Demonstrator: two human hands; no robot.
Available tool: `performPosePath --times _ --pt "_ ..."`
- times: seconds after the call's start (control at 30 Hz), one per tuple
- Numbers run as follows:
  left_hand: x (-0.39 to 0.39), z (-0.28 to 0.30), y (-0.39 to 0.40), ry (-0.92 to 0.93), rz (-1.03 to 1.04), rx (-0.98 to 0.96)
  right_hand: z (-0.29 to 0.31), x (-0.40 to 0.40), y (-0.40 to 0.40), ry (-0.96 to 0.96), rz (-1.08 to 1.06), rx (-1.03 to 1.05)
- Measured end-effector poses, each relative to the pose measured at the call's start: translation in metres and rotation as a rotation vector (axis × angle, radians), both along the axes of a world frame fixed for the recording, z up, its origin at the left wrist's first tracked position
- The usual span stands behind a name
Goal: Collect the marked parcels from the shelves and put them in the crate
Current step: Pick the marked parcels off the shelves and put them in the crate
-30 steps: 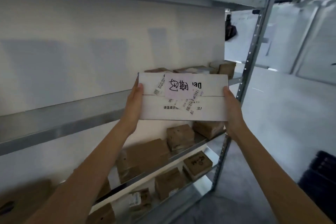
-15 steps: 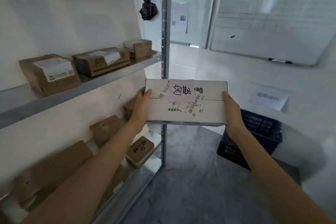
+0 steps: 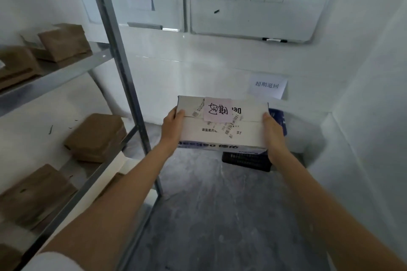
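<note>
I hold a white parcel (image 3: 222, 132) out in front of me, level, with a pink handwritten note (image 3: 217, 109) and barcode stickers on its top. My left hand (image 3: 172, 127) grips its left end, thumb on top. Its right end is gripped by my right hand (image 3: 273, 132), thumb on top as well. A dark blue crate (image 3: 246, 160) stands on the floor by the far wall, right behind and below the parcel, which hides most of it.
A metal shelf rack (image 3: 123, 68) runs along my left, with several brown parcels (image 3: 94, 136) on its levels. A whiteboard (image 3: 253, 0) hangs on the far wall, a paper sign (image 3: 267, 86) below it. Grey floor (image 3: 220, 215) lies between me and the crate; a white wall closes the right.
My view has swung right, away from the shelves towards the far wall. The parcel stays in both hands and now hangs in front of the crate, which looks closer.
</note>
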State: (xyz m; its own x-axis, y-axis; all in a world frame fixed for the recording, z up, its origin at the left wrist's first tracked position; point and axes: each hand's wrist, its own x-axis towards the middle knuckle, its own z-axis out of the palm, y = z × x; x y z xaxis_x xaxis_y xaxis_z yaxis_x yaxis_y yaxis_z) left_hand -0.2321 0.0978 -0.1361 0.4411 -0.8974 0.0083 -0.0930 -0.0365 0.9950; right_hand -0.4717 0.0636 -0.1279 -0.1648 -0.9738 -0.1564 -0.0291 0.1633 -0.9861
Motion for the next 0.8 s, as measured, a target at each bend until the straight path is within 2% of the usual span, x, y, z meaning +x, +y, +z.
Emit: performPosePath --times 0.23,0.63,0.8 --pt "-0.02 -0.031 -0.099 -0.014 -0.103 0.073 -0.02 -0.023 -0.068 0.167 -0.102 -0.003" --pt "-0.087 -0.063 -0.256 -0.083 -0.249 0.09 -0.056 -0.094 -0.197 0.184 -0.186 0.038" --pt "-0.127 -0.071 -0.327 -0.049 -0.287 0.109 -0.065 -0.134 -0.265 0.207 -0.215 0.038"
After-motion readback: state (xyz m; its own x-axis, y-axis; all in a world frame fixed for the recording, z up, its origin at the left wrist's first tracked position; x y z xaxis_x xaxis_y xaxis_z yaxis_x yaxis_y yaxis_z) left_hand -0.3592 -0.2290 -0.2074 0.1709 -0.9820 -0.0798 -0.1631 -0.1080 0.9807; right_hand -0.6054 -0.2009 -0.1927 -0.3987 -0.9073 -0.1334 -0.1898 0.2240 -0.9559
